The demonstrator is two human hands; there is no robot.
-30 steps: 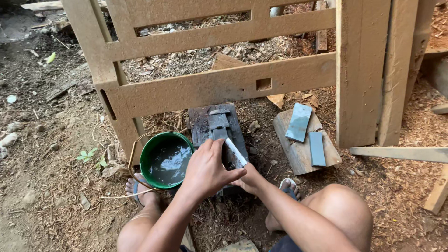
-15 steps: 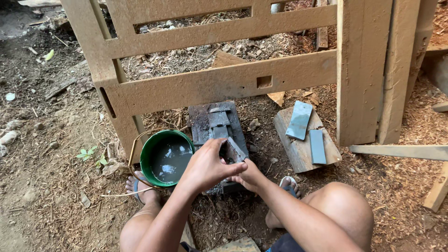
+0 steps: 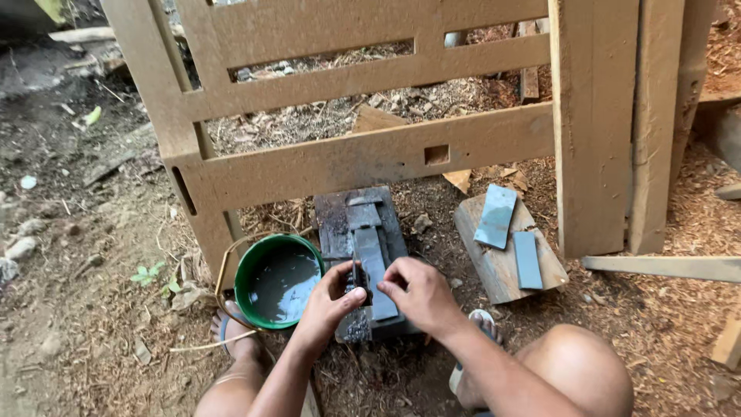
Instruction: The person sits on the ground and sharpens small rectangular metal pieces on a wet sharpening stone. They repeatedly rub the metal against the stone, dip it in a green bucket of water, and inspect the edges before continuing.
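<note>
A squatting person's left hand and right hand pinch a small dark blade between fingertips, pressing it onto a grey sharpening stone seated on a dark wet block. At nine o'clock of the stone sits a green bucket of water; at two o'clock two more stones lie on a wooden slab. A wooden frame stands beyond

blade: mostly hidden by fingers | knees: cut off
</note>
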